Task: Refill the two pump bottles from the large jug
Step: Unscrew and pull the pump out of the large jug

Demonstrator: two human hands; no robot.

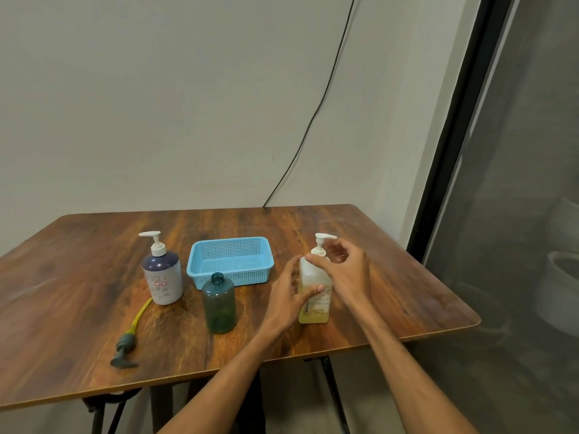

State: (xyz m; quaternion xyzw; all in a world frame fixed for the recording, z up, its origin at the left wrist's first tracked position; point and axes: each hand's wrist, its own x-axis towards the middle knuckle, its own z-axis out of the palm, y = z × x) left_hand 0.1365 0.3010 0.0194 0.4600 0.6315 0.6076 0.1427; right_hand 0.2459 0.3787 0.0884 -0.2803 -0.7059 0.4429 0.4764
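Observation:
A translucent jug (315,303) of yellowish liquid with a white pump top (322,242) stands at the right of the wooden table (78,270). My left hand (289,297) grips the jug's body from the left. My right hand (344,270) is at the jug's neck, fingers curled round the pump collar. A teal bottle (219,303) stands uncapped in the middle. Its grey pump with a yellow-green tube (131,338) lies on the table at the left. A white and purple pump bottle (163,275) stands upright behind that, pump on.
A light blue perforated basket (230,261) sits behind the teal bottle with nothing visible in it. A black cable (313,120) runs down the wall to the table's back edge. A glass partition with a dark frame (451,151) stands to the right.

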